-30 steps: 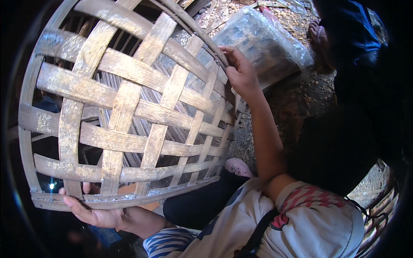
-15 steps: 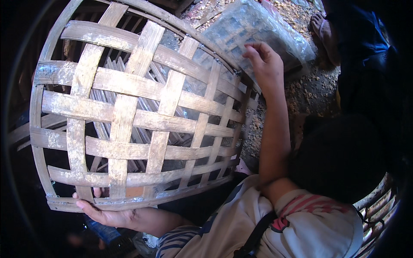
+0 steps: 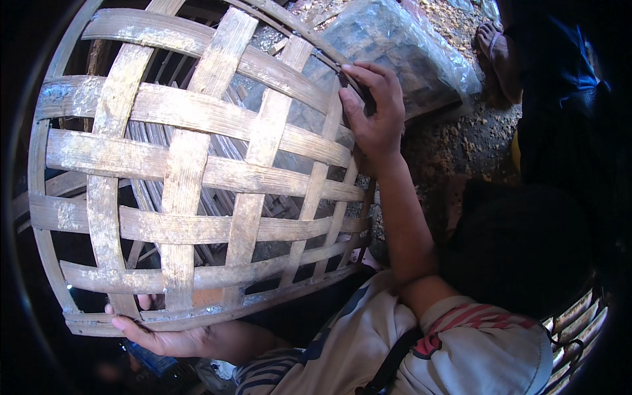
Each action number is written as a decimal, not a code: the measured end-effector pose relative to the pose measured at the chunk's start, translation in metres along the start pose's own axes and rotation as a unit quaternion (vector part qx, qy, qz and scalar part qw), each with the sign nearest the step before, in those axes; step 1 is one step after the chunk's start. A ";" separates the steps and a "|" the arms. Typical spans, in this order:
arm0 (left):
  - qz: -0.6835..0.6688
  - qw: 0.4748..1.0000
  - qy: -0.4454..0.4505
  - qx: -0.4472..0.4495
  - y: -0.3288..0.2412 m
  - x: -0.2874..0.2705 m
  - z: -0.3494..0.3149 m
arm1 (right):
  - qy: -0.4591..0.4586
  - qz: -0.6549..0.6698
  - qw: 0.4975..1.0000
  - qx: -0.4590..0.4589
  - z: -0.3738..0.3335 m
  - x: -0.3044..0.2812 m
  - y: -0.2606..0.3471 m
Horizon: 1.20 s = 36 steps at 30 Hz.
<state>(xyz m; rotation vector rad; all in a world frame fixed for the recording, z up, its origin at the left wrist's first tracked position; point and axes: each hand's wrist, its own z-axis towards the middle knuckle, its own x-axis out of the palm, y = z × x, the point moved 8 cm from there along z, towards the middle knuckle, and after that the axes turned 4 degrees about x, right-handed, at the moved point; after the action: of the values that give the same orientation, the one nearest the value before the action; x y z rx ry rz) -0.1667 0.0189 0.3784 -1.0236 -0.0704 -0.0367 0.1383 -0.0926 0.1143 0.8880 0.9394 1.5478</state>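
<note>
- Nine to ten o'clock: the big woven bamboo panel [image 3: 186,155], full of holes.
- Eight o'clock: the left hand [image 3: 174,341] holds the panel's bottom edge.
- One o'clock: the right hand [image 3: 380,108] pinches its right edge.
- Also one o'clock: a clear plastic sheet [image 3: 428,56] lies beyond.
- Two o'clock: a foot [image 3: 497,56].

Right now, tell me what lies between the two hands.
In the head view, a woven slat panel spans between left hand and right hand.

And nothing legible comes up here: no word, number or sign can be read on the woven panel [image 3: 168,102], the clear plastic sheeting [image 3: 454,62] or the shirt [image 3: 490,349]; the dim lower-left corner is too dark to tell.
</note>
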 end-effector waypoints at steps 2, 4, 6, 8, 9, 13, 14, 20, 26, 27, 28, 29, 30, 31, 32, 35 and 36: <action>0.024 0.999 -0.022 -0.001 0.000 -0.001 -0.001 | 0.001 -0.017 1.000 -0.025 -0.001 0.001 0.007; 0.014 1.000 0.002 -0.023 0.005 0.000 0.004 | -0.006 -0.024 0.999 -0.037 -0.001 0.000 0.009; -0.132 0.975 0.156 -0.085 0.009 -0.009 0.016 | -0.017 -0.015 0.999 -0.034 -0.002 -0.001 0.007; -0.213 0.940 0.248 -0.100 0.006 -0.003 0.015 | -0.024 -0.032 0.998 -0.057 -0.004 -0.001 0.009; -0.186 0.951 0.233 -0.076 0.004 -0.010 0.017 | -0.027 -0.041 0.997 -0.067 -0.004 -0.001 0.011; -0.088 0.983 0.159 -0.006 0.001 -0.018 0.019 | -0.038 -0.056 0.994 -0.091 -0.003 -0.004 0.015; -0.077 0.986 0.146 0.000 0.001 -0.018 0.019 | -0.043 -0.059 0.993 -0.090 -0.003 -0.004 0.014; -0.062 0.989 0.136 0.016 0.002 -0.015 0.020 | -0.059 -0.116 0.987 -0.093 -0.003 -0.013 0.020; -0.073 0.994 0.078 0.035 0.003 -0.016 0.019 | -0.174 0.026 0.979 0.107 -0.015 -0.037 -0.041; -0.119 0.981 0.154 0.009 0.003 -0.017 0.022 | -0.202 0.090 0.962 0.158 -0.017 -0.044 -0.058; -0.144 0.971 0.192 -0.002 0.002 -0.015 0.023 | -0.206 0.105 0.962 0.149 -0.012 -0.047 -0.060; -0.166 0.959 0.229 -0.015 0.002 -0.013 0.022 | -0.192 0.131 0.959 0.159 -0.012 -0.047 -0.063; -0.164 0.959 0.230 -0.016 0.003 -0.016 0.023 | -0.178 0.156 0.956 0.170 -0.011 -0.046 -0.066; -0.173 0.956 0.236 -0.022 0.002 -0.015 0.022 | -0.164 0.183 0.953 0.179 -0.010 -0.045 -0.066; -0.183 0.952 0.245 -0.026 0.002 -0.013 0.022 | -0.145 0.194 0.952 0.188 -0.011 -0.041 -0.068; -0.220 0.934 0.278 -0.046 0.001 -0.004 0.018 | -0.089 0.162 0.965 0.187 -0.021 -0.027 -0.071; -0.217 0.934 0.280 -0.047 0.000 -0.003 0.018 | -0.070 0.109 0.977 0.167 -0.021 -0.024 -0.070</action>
<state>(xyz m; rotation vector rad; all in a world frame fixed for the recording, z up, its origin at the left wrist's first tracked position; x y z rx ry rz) -0.1704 0.0339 0.3873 -1.0435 0.2288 -0.7393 0.1510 -0.1103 0.0401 1.3609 1.0442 1.5082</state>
